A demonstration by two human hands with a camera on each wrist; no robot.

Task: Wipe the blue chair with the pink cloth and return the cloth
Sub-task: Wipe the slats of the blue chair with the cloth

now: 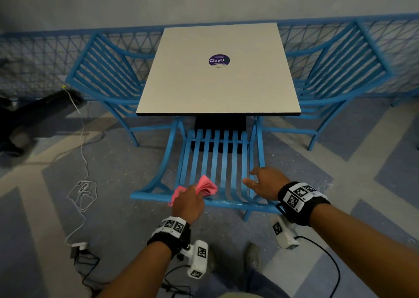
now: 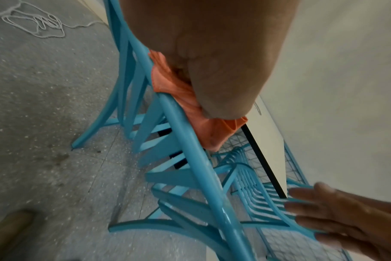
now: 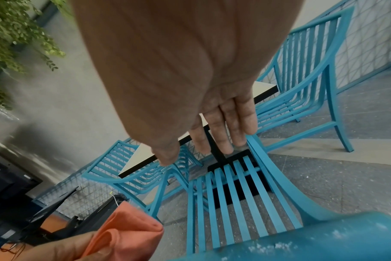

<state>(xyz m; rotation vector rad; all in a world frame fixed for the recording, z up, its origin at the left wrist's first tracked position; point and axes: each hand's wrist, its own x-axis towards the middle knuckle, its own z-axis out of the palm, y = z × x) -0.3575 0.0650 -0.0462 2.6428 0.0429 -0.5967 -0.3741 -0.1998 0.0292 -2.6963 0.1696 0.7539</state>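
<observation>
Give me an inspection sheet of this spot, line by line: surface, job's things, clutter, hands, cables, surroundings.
Surface: table bare but for a round sticker.
Job's things: blue chair tucked at the table; pink cloth bunched at its top rail.
Clutter: nothing seen.
Hands: left hand grips the cloth; right hand open over the chair back.
Cables: white cord and black cables on the floor.
Surroundings: two more blue chairs, mesh fence.

We see the left hand [image 1: 188,203] gripping the bunched pink cloth [image 1: 205,187] against the blue chair [image 1: 217,161] at its top rail. The right hand [image 1: 264,182] hovers over the slats, its fingers [image 1: 255,172] spread. Beyond stands the desk [image 1: 217,89], with 2 more chairs flanking it.
</observation>
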